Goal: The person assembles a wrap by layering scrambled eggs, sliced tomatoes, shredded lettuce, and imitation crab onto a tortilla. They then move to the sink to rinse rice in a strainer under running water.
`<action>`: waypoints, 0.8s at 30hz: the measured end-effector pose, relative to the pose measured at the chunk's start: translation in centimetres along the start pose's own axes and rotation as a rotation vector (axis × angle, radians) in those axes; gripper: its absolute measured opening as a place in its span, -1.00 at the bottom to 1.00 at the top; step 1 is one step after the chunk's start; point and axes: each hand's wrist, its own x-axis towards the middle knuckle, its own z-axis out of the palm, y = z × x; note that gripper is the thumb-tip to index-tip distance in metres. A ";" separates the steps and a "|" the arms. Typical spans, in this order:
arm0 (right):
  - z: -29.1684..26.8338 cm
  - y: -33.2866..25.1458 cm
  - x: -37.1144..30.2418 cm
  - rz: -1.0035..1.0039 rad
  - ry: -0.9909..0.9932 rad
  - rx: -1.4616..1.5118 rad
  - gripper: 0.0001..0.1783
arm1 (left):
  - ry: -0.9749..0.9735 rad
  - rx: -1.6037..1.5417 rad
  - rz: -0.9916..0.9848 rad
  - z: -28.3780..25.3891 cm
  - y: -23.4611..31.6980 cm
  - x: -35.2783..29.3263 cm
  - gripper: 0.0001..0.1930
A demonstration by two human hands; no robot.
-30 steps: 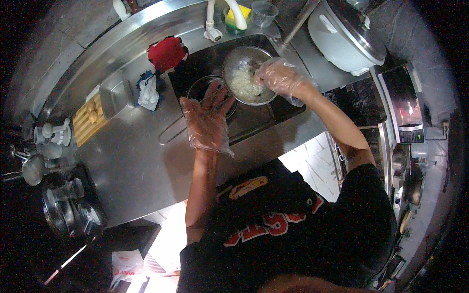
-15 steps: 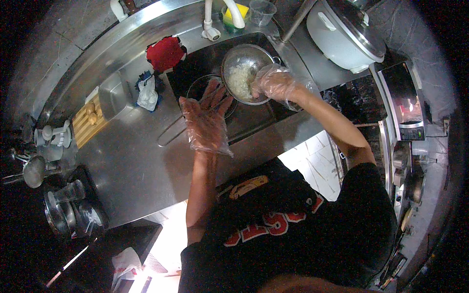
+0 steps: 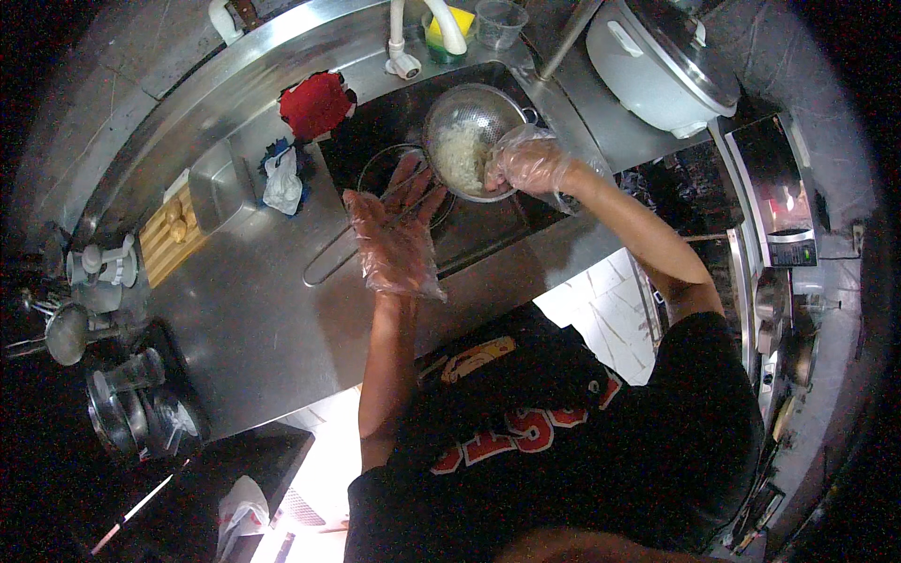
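My left hand [image 3: 394, 235], in a clear plastic glove, is open with its fingers spread, over a round wire-rimmed strainer [image 3: 330, 255] at the sink. Its long handle sticks out to the left of my wrist. To the right, a perforated metal colander [image 3: 502, 103] holds a pale, shredded or grain-like food [image 3: 460, 158]. My right hand [image 3: 530, 164], also gloved, reaches over the colander's right side with curled fingers against the food. What lies between those fingers is hidden.
A white faucet [image 3: 398, 42] hangs over the dark sink [image 3: 497, 239]. Behind it stand a yellow sponge [image 3: 455, 21] and a clear cup [image 3: 501, 23]. A red cloth [image 3: 317, 105], a crumpled bag [image 3: 282, 183] and a wooden board [image 3: 169, 246] lie leftward. A large white pot [image 3: 648, 75] stands right.
Almost nothing differs. The whole view has shifted very slightly; both hands keep the same places and poses.
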 end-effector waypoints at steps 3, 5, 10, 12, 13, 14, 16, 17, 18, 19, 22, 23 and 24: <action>0.4 1.5 0.2 -0.070 -0.052 0.082 -0.75 | 0.021 -0.025 -0.013 -0.2 0.0 0.0 -0.57; 0.7 2.7 0.2 -0.176 -0.067 0.217 -0.77 | -0.062 -0.063 -0.003 -1.2 -0.1 0.2 -0.57; 0.3 0.7 -0.9 -0.145 -0.018 0.165 -0.74 | -0.033 -0.091 -0.005 -2.0 -0.1 0.4 -0.58; 0.4 0.6 -1.0 -0.184 0.042 0.152 -0.73 | -0.038 -0.095 -0.010 -2.4 0.1 0.4 -0.60; 0.3 0.6 -1.0 -0.197 0.050 0.191 -0.73 | -0.043 -0.102 -0.014 -2.9 0.1 0.5 -0.62; 0.2 0.6 -1.1 -0.209 0.059 0.231 -0.73 | -0.046 -0.109 -0.019 -2.6 0.2 0.6 -0.62; 0.3 0.7 -1.2 -0.179 0.096 0.343 -0.73 | 0.017 -0.111 -0.011 -2.2 0.2 0.0 -0.66; 0.6 0.7 -1.4 -0.135 0.126 0.414 -0.74 | 0.048 -0.111 -0.007 -1.8 0.3 -0.2 -0.66; 0.9 0.8 -1.5 -0.090 0.156 0.485 -0.75 | 0.047 -0.110 -0.019 -1.9 0.4 -0.3 -0.66; 1.4 1.1 -1.6 -0.061 0.198 0.579 -0.74 | 0.046 -0.109 -0.031 -2.0 0.5 -0.2 -0.65; 2.1 2.1 -2.6 0.069 0.300 0.930 -0.73 | 0.016 -0.107 -0.049 -2.4 0.7 -0.2 -0.64; 1.8 2.0 -3.3 0.138 0.317 1.096 -0.73 | 0.001 -0.106 -0.055 -2.6 0.6 -0.2 -0.63; 1.5 2.1 -4.2 0.209 0.335 1.263 -0.72 | 0.001 -0.091 -0.042 -2.8 0.6 -0.1 -0.64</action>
